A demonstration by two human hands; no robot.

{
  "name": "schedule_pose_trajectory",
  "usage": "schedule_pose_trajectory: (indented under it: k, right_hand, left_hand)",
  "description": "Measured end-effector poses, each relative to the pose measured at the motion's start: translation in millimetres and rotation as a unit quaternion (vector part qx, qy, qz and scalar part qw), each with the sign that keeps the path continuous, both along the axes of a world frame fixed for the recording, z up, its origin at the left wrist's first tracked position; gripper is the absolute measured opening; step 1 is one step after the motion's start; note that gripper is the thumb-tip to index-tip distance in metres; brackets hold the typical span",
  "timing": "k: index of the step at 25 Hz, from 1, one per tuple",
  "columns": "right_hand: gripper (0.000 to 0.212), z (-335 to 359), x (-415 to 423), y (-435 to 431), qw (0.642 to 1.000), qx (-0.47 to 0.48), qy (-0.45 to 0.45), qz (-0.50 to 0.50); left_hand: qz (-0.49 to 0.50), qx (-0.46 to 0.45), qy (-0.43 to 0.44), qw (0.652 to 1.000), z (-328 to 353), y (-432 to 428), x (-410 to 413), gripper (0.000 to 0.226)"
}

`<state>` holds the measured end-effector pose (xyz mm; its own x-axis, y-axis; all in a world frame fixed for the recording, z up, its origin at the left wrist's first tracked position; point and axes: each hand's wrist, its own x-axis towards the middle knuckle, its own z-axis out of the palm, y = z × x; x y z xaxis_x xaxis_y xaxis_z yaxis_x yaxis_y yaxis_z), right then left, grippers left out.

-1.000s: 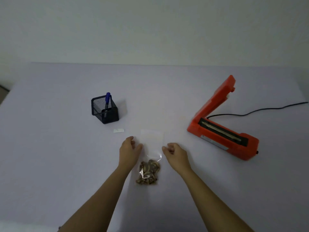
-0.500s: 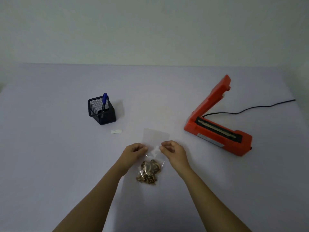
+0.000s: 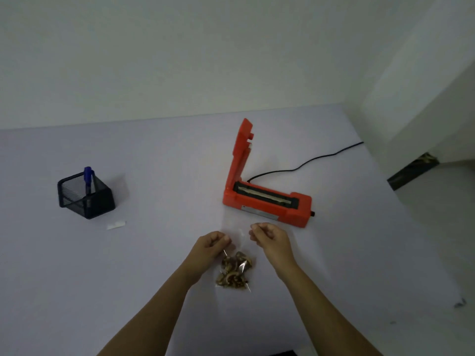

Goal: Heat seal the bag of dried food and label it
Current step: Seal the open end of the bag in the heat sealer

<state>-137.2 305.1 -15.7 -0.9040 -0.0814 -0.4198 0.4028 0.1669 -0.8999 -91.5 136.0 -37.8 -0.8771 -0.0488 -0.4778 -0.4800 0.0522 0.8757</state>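
A clear plastic bag (image 3: 235, 269) with brown dried food in its lower half hangs between my hands, just above the table. My left hand (image 3: 212, 246) pinches the bag's left edge and my right hand (image 3: 270, 237) pinches its right edge, both near the top. The orange heat sealer (image 3: 264, 199) stands just beyond my right hand with its lid raised upright and the sealing strip showing. A small white label (image 3: 116, 225) lies on the table to the left. A blue marker (image 3: 88, 179) stands in a black mesh pen holder (image 3: 86, 196).
The sealer's black power cord (image 3: 303, 164) runs back and right to the table edge. A white wall stands behind the grey table (image 3: 154, 265), and the table's right edge drops to the floor.
Both hands closed on the bag's upper edges and lifted it, carrying it slightly toward the sealer. My view has swung to the right, so the pen holder and sealer sit further left in frame.
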Motion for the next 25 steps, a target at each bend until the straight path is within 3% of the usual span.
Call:
schedule_pose_trajectory:
  k: [3, 6, 8, 11, 14, 17, 20, 25]
  right_hand:
    - [0.01, 10, -6, 26, 0.993, 0.105, 0.062, -0.002]
    - [0.017, 44, -36, 48, 0.949, 0.193, 0.231, -0.087]
    - [0.019, 82, -71, 51, 0.904, 0.201, 0.362, -0.109]
    - [0.027, 147, -115, 31, 0.863, 0.193, 0.467, -0.023]
    - [0.039, 190, -133, -5, 0.824, 0.21, 0.496, 0.174]
    - [0.046, 199, -136, -28, 0.752, 0.281, 0.479, 0.355]
    - [0.048, 192, -137, -33, 0.686, 0.357, 0.469, 0.427]
    - [0.05, 183, -138, -27, 0.643, 0.417, 0.449, 0.46]
  left_hand:
    - [0.031, 0.006, -0.002, 1.0, -3, 25, -8, 0.024]
    - [0.047, 0.01, -0.003, 0.999, -4, 39, -18, 0.029]
    - [0.055, 0.004, -0.002, 0.998, -1, 45, -25, 0.031]
    - [0.087, 0.015, -0.001, 0.996, 5, 54, -34, 0.028]
    - [0.106, 0.021, -0.013, 0.994, 3, 58, -40, 0.027]
    - [0.103, 0.003, -0.021, 0.994, 3, 58, -44, 0.027]
    - [0.099, -0.001, -0.022, 0.995, 6, 59, -49, 0.024]
    - [0.087, -0.032, -0.035, 0.995, 5, 58, -55, 0.022]
